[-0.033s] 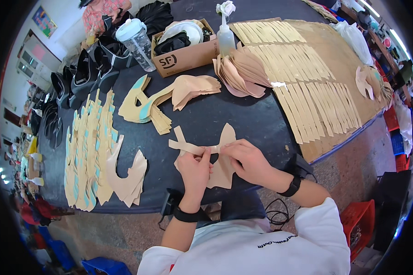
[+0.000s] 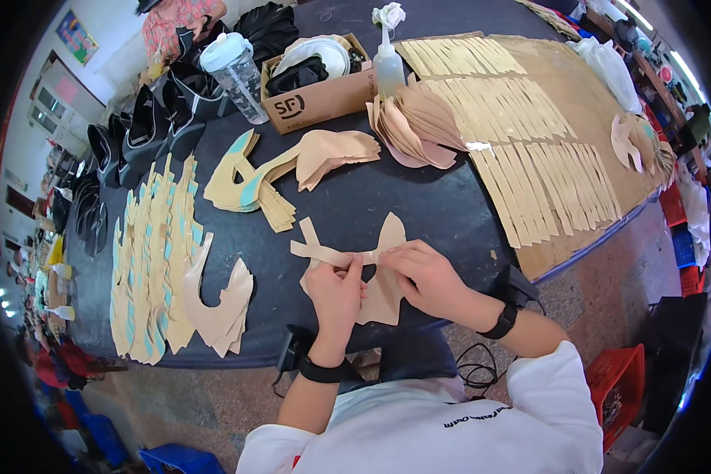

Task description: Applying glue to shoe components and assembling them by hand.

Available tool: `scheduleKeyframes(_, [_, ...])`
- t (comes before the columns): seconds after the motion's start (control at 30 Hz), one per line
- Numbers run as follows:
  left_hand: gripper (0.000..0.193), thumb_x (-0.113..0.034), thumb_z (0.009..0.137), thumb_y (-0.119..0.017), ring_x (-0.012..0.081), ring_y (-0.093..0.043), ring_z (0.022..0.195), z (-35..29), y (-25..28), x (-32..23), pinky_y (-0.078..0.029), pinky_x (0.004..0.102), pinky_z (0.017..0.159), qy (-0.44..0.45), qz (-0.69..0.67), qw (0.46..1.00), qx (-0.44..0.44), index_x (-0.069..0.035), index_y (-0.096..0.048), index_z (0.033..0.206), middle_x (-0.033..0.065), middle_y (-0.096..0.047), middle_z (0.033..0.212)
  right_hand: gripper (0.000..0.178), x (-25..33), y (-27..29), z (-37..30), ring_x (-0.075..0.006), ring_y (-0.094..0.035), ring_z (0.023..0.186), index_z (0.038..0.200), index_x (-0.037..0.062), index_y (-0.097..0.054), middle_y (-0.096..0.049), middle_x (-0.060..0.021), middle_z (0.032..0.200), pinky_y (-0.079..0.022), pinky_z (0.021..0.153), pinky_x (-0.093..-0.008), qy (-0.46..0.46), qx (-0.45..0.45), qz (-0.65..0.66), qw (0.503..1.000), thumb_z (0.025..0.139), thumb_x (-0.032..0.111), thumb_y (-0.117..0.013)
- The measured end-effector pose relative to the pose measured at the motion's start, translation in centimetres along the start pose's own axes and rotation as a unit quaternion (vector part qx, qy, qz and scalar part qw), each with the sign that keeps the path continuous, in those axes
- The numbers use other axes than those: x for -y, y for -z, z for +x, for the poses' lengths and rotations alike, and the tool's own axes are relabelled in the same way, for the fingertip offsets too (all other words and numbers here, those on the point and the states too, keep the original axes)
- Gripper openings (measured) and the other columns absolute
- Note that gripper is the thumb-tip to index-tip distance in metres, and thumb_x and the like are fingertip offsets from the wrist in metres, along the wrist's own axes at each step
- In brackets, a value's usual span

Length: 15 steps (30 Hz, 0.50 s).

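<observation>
Both hands work on a beige shoe-upper piece (image 2: 384, 303) at the near edge of the dark table, its pointed flap rising beyond my fingers. A narrow beige strap (image 2: 308, 235), part of the held work or lying across it, sticks out at the left. My left hand (image 2: 336, 294) pinches the strap area between thumb and fingers. Close by on the right, my right hand (image 2: 428, 273) pinches the upper's narrow band with its fingertips. To the left lie curved beige upper pieces (image 2: 227, 310) in a loose stack. Exactly how the parts join is hidden by my fingers.
Long beige strips with turquoise patches (image 2: 154, 253) lie at the left. Beyond are stacked cut pieces (image 2: 245, 186), a cardboard box (image 2: 316, 103), a water bottle (image 2: 235, 75) and a squeeze bottle (image 2: 389, 67). Rows of strips cover a cardboard sheet (image 2: 545, 263). Black shoes (image 2: 144, 126) stand far left.
</observation>
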<state>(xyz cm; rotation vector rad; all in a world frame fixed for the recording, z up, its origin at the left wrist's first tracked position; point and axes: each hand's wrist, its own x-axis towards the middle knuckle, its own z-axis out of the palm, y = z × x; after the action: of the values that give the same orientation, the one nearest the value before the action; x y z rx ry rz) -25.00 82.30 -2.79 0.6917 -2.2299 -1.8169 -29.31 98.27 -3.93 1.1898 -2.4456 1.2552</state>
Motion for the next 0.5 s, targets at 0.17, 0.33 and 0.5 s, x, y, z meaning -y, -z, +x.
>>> scheduleKeyframes(0.17, [0.015,-0.01,0.084,-0.064,0.0084,-0.052,0.039,0.0,0.0,0.0,-0.04,0.0215,0.036,-0.003,0.014,1.0,-0.01,0.006,-0.063,0.085,0.0049,-0.056,0.052,0.032,0.8,-1.0,0.4,-0.0218,-0.058,0.091,0.098,0.0019,-0.065,-0.063,-0.007,0.101,-0.05,0.079,-0.0307,0.072,-0.001,-0.141,0.987,0.067,0.001,-0.061])
scheduleKeyframes(0.33, [0.016,-0.009,0.084,-0.063,0.0113,-0.059,0.046,0.4,0.2,0.0,-0.046,0.0225,0.041,-0.016,0.009,1.0,0.012,0.007,-0.062,0.084,0.0081,-0.061,0.06,0.035,1.7,-1.1,1.5,-0.0175,-0.054,0.083,0.099,-0.0001,-0.066,-0.063,-0.007,0.106,-0.046,0.074,-0.0284,0.104,0.065,-0.278,0.953,0.067,0.013,-0.059])
scheduleKeyframes(0.5, [0.029,-0.016,0.09,-0.057,0.015,-0.064,0.054,0.2,3.3,-1.2,-0.051,0.0244,0.047,0.039,-0.033,0.998,-0.022,0.01,-0.06,0.077,0.0124,-0.064,0.068,0.037,1.3,-0.3,1.8,-0.0181,-0.053,0.086,0.101,-0.0045,-0.064,-0.063,-0.0102,0.106,-0.043,0.074,-0.0274,0.155,0.099,-0.292,0.939,0.07,0.013,-0.057])
